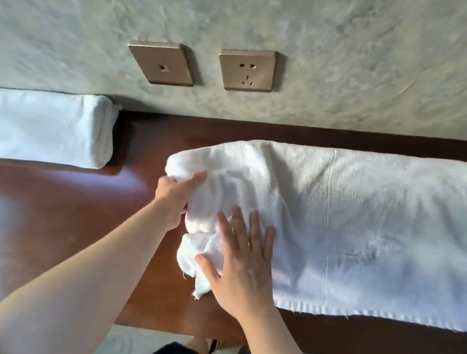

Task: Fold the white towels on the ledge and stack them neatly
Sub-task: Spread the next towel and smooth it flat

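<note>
While a folded towel [32, 123] sits at the far left of the ledge [73, 212] against the wall [252, 11], the left hand [175, 195] grips the bunched left end of the spread towel [371, 223], fingers curled into the cloth. Just right of it, the right hand [240, 263] lies flat on the same towel, fingers straight and splayed, pressing near its rumpled front corner. Two sockets [246, 70] sit on the wall above.

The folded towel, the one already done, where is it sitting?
In the head view the folded towel lies at the far left of the wooden ledge, against the wall, left of the two wall plates and apart from the spread towel.
</note>
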